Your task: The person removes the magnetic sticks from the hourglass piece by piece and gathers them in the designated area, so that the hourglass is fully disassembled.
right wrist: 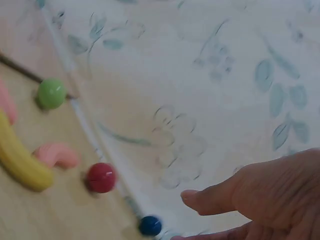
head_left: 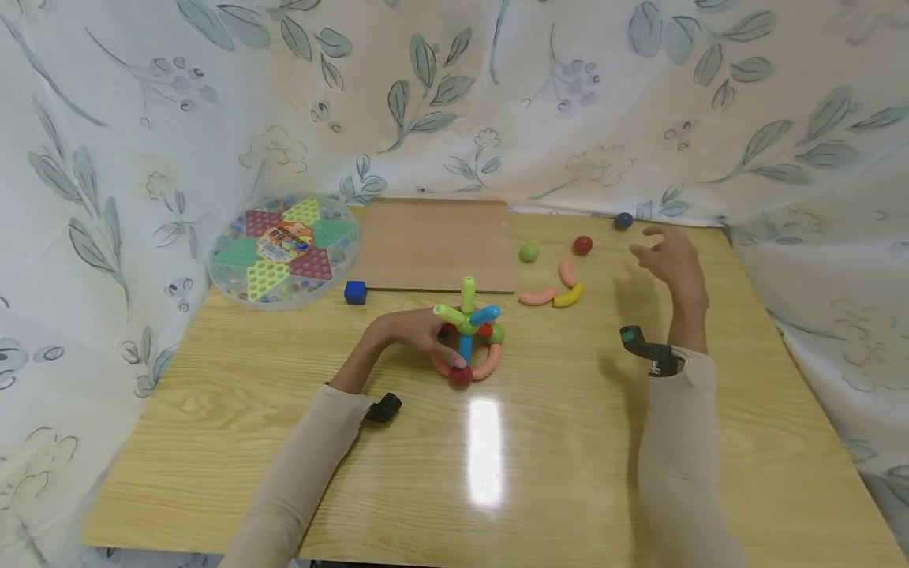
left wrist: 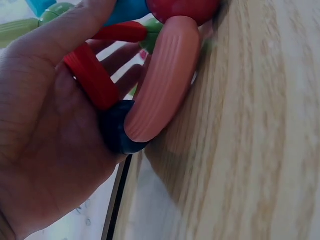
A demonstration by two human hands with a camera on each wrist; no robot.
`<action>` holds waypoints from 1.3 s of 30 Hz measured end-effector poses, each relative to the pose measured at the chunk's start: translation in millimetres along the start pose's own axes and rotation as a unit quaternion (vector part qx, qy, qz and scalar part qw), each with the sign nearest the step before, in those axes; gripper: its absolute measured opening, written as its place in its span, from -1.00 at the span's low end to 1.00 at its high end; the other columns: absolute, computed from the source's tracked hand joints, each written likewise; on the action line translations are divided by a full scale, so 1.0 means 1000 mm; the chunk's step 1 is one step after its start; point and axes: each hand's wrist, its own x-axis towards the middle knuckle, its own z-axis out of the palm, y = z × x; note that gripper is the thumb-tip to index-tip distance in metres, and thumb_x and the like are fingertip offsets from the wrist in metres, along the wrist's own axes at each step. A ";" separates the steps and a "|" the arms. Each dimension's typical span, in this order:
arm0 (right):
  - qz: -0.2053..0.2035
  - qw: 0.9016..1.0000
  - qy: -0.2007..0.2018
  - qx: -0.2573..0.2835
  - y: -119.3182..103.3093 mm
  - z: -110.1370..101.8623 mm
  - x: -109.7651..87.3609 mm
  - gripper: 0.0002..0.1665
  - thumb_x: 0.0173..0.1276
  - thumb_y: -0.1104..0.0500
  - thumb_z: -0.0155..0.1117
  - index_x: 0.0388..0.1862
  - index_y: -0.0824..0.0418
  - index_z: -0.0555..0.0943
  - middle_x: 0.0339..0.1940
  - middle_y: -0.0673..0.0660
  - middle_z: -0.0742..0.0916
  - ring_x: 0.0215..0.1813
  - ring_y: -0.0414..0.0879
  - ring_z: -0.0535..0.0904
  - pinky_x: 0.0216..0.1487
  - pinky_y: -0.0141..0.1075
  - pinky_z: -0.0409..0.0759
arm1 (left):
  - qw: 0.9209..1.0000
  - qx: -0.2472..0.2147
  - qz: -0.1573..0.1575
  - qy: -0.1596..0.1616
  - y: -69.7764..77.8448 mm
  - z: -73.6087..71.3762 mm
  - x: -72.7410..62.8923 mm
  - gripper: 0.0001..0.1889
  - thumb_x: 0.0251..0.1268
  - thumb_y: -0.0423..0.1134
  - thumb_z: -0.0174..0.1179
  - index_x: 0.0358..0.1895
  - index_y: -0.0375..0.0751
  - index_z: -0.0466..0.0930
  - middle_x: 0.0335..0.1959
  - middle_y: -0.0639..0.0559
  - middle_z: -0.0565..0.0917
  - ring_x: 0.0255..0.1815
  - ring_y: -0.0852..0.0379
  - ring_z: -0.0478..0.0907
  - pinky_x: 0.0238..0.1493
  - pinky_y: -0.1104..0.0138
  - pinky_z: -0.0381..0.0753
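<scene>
My left hand (head_left: 415, 327) grips a toy structure of sticks and balls (head_left: 467, 325) standing on the table. Its thumb lies by the red ball (head_left: 461, 376) at the near side, and the other fingers reach round behind. The left wrist view shows a curved pink stick (left wrist: 167, 75) joining that red ball to a dark blue ball (left wrist: 114, 127) near the palm. Green and blue sticks point upward from the structure's top. Raised over the right side, my right hand (head_left: 671, 256) holds nothing, its fingers loosely bent. Nearest to it is a loose blue ball (head_left: 622, 222) at the back edge.
Loose pieces lie right of centre: a red ball (head_left: 582, 245), a green ball (head_left: 529, 252), a curved yellow stick (head_left: 568, 297) and two curved pink sticks (head_left: 536, 298). Behind the structure are a brown board (head_left: 436, 244), a blue cube (head_left: 355, 293) and a round checkers set (head_left: 237, 252).
</scene>
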 end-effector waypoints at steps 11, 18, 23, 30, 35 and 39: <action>-0.136 0.991 0.005 0.012 -0.091 -0.024 -0.037 -0.41 0.60 -0.03 0.21 0.43 0.29 0.48 0.09 0.46 0.72 -0.33 -0.58 0.55 -0.14 -0.48 0.51 | 0.999 -0.031 0.035 -0.009 -0.002 0.005 0.008 -0.50 0.42 -0.22 0.37 0.35 -0.23 0.50 -0.03 -0.02 0.66 -0.02 0.18 0.50 0.13 0.33 0.53; -0.272 0.961 -0.052 -0.005 -0.138 -0.008 -0.063 -0.70 0.52 0.20 0.34 0.16 0.22 0.65 -0.05 0.25 0.78 -0.15 -0.35 0.71 -0.12 -0.59 0.53 | 0.999 -0.035 0.037 0.000 0.001 0.007 0.017 -0.44 0.41 -0.18 0.38 0.40 -0.21 0.46 0.02 -0.02 0.63 0.08 0.18 0.49 0.24 0.33 0.51; -0.363 0.907 -0.213 -0.035 -0.155 0.017 -0.069 -0.71 0.48 0.20 0.39 0.12 0.19 0.65 0.03 0.15 0.78 0.01 0.03 0.79 -0.07 -0.32 0.70 | 0.999 -0.030 0.027 0.012 0.000 0.005 0.012 -0.50 0.39 -0.21 0.40 0.31 -0.24 0.50 0.04 0.02 0.62 0.11 0.17 0.47 0.27 0.32 0.48; -0.422 0.838 -0.345 -0.014 -0.165 0.047 -0.067 -0.67 0.42 0.21 0.45 0.13 0.11 0.67 0.00 -0.02 0.79 0.01 -0.15 0.73 0.10 -0.18 0.72 | 0.998 -0.039 0.042 0.004 -0.003 0.004 0.008 -0.46 0.41 -0.20 0.38 0.37 -0.22 0.48 0.07 -0.04 0.64 0.14 0.15 0.49 0.34 0.27 0.47; -0.443 0.824 -0.353 0.003 -0.169 0.059 -0.065 -0.75 0.42 0.21 0.44 0.05 0.12 0.71 -0.05 0.01 0.80 -0.06 -0.21 0.68 0.03 -0.31 0.70 | 0.997 -0.049 0.056 0.001 -0.004 0.005 0.009 -0.36 0.40 -0.26 0.38 0.48 -0.18 0.36 0.28 -0.11 0.54 0.25 0.09 0.41 0.42 0.22 0.41; -0.453 0.814 -0.363 0.004 -0.170 0.065 -0.062 -0.77 0.46 0.29 0.36 0.05 0.15 0.70 -0.05 0.06 0.78 -0.06 -0.21 0.67 0.04 -0.33 0.69 | 0.996 -0.054 0.065 0.004 -0.006 0.005 0.009 -0.32 0.40 -0.31 0.37 0.52 -0.19 0.32 0.35 -0.14 0.50 0.29 0.07 0.38 0.43 0.22 0.39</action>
